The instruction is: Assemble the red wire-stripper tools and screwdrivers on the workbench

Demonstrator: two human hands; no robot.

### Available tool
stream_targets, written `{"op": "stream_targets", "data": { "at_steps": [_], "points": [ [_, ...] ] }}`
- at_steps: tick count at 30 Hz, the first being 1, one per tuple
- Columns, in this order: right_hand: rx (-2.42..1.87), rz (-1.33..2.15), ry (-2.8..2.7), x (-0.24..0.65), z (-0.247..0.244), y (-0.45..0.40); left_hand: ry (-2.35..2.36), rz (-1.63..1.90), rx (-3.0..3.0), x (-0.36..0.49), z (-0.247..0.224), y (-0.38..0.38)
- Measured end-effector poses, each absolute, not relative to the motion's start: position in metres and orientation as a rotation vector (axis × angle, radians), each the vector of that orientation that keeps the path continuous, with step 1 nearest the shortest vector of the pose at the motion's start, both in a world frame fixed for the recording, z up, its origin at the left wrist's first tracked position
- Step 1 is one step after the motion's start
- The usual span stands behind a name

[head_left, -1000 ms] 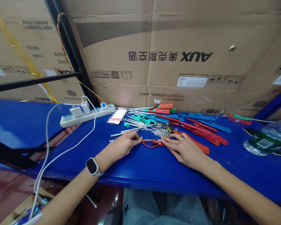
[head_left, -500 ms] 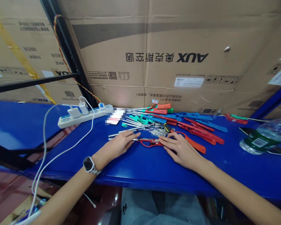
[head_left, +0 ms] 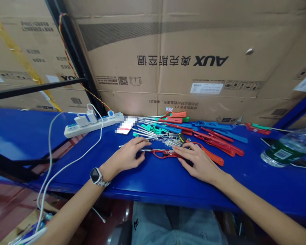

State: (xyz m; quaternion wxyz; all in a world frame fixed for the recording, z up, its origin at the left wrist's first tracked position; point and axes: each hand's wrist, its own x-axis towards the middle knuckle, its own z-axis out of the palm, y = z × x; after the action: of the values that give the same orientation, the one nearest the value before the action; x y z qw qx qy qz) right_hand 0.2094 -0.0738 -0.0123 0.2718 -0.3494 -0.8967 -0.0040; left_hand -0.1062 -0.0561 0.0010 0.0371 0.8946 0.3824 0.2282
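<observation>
A red long-nosed lighter (head_left: 161,154) lies on the blue tabletop with its handle shell opened, so thin wires and small inner parts show. My right hand (head_left: 197,158) grips the handle end, fingers over the top and thumb along the near side; that end is hidden under it. Over the lighter's metal tube is my left hand (head_left: 129,153), thumb and fingers apart, fingertips close to another metal tube behind. Just beyond are loose metal tubes with wires (head_left: 172,142), green plastic parts (head_left: 153,128) and a yellow-and-black screwdriver handle (head_left: 183,138).
Red handle shells (head_left: 216,144), blue shells (head_left: 213,126) and an orange shell (head_left: 211,156) lie to the right. A power strip (head_left: 94,125) with white cables stands left. A water bottle (head_left: 283,149) is far right. Cardboard boxes (head_left: 178,41) wall off the back.
My left hand has loosened from the lighter's tube; its thumb has come away and its fingers have shifted slightly away from me. The right hand stays on the handle.
</observation>
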Motion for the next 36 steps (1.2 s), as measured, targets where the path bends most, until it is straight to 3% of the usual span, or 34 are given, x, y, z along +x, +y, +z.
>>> {"op": "stream_targets", "data": {
  "at_steps": [8,14,19,29,36],
  "points": [
    [-1.072,0.014,-2.176,0.215,0.016,-0.019,1.027,0.815,2.884,-0.056,0.035,0.001],
    [-1.446,-0.025,-2.294,0.216,0.025,0.040,1.209,0.474,3.107,-0.018,0.043,0.064],
    [-1.499,0.029,-2.322,0.213,0.025,0.055,1.259,0.276,3.145,-0.010,0.041,0.080],
    [-1.016,-0.106,-2.236,0.210,0.033,0.008,1.025,0.915,2.785,-0.049,0.059,0.023],
    [-0.884,-0.070,-2.399,0.199,0.019,-0.031,0.945,0.986,2.355,-0.072,0.042,-0.014]
  ]
}}
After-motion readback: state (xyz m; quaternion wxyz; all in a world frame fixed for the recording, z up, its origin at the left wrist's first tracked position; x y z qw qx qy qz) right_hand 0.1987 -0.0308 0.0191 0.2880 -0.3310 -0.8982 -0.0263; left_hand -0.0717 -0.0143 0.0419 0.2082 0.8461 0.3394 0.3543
